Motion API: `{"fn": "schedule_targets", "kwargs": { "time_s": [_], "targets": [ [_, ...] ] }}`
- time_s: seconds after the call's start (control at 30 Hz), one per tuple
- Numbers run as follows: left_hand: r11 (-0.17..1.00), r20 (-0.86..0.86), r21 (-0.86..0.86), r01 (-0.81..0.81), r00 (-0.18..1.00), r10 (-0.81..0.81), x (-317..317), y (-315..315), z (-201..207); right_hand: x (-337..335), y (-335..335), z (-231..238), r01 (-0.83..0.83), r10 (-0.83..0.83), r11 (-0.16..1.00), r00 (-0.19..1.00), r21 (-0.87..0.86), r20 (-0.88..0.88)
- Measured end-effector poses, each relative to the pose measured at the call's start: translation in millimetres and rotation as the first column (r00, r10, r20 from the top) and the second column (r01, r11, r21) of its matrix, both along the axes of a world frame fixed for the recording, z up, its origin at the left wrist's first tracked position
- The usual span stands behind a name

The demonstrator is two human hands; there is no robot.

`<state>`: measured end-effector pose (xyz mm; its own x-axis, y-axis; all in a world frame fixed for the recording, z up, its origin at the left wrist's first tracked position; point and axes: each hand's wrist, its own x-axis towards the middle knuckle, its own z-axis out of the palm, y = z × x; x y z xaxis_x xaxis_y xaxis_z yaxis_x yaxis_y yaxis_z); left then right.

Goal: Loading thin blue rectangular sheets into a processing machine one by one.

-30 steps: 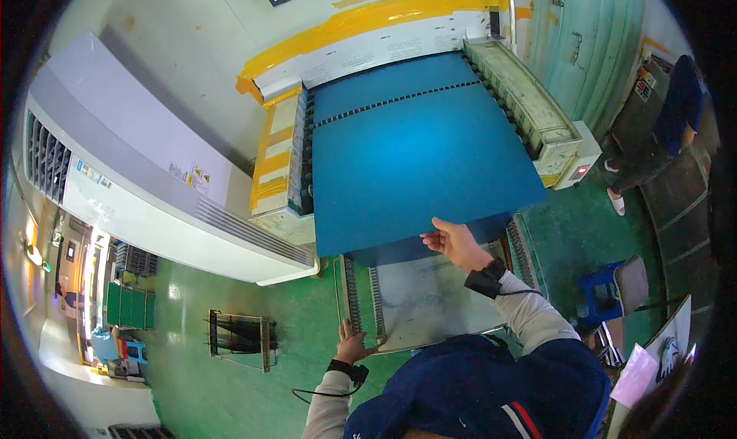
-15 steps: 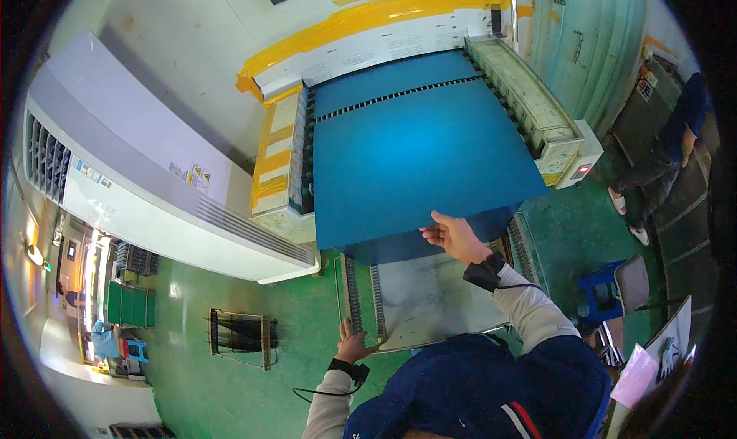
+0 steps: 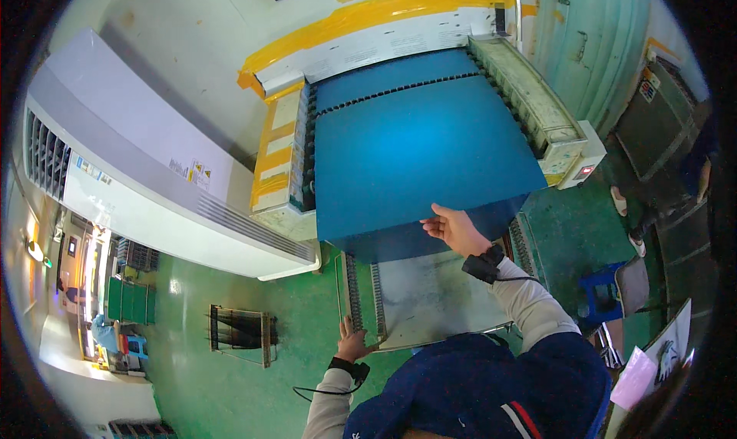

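A wide blue panel (image 3: 422, 147) lies on a roller conveyor, its front edge towards me. Beyond it, across a narrow gap where black rollers show, is a second blue panel (image 3: 384, 77). My right hand (image 3: 454, 230) is at the near edge of the front panel, empty, thumb and fingers apart; whether it touches the panel is unclear. Below that edge sits a grey metal plate (image 3: 430, 297) between ridged side rails. My left hand (image 3: 353, 341), fingers spread, rests by the near end of the left rail (image 3: 351, 285) at the plate's corner.
The conveyor's side housings, a taped one (image 3: 278, 151) and a worn pale one (image 3: 530, 94), flank the panels. A tall white cabinet unit (image 3: 169, 178) stands left. On the green floor are a rack (image 3: 242, 335) and a blue stool (image 3: 603, 289). Another person (image 3: 702, 163) is at the right.
Both blue panels have shifted slightly away from me along the rollers. The person at the right has moved further right. My hands stay almost where they were.
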<state>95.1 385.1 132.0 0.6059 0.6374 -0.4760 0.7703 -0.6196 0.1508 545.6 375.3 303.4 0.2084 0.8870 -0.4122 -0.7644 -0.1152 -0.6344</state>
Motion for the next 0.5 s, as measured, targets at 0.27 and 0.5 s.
{"fn": "schedule_targets", "kwargs": {
  "time_s": [0.27,0.5],
  "targets": [
    [0.996,-0.071,-0.045,-0.071,0.995,0.067,12.2,-1.5,14.8,4.3,2.6,2.5,-0.009,0.009,1.0,1.0,0.019,0.022],
    [0.993,-0.033,-0.066,-0.101,0.995,0.099,14.9,-4.2,26.2,-11.8,-8.8,13.8,-0.122,0.144,0.989,0.924,-0.085,0.354]
  ]
}}
